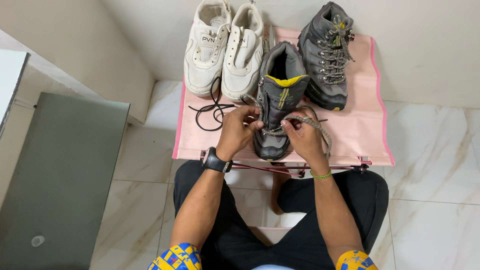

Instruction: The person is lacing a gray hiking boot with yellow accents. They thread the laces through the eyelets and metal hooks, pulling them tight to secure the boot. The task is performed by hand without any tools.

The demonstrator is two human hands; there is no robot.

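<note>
Both forearms reach out from the lap toward a grey hiking boot (pixel 278 100) with a yellow collar, standing toe-toward-the-person on a pink fabric table (pixel 360 135). Fingers of the left hand (pixel 237 131) are curled and pinch the speckled grey lace (pixel 320 127) at the boot's left eyelets; those of the right hand (pixel 304 135) are bent around the same lace, which loops past the knuckles. A black watch (pixel 216 161) sits on the left wrist, a green bracelet (pixel 321 175) on the right. Just beyond stands the matching laced boot (pixel 327 55); left of it, two white sneakers (pixel 222 47) touch side by side. A loose black lace (pixel 212 107) lies before them. Bare pink cloth remains at the right edge. Glossy marble tiles (pixel 430 165) surround the table.
</note>
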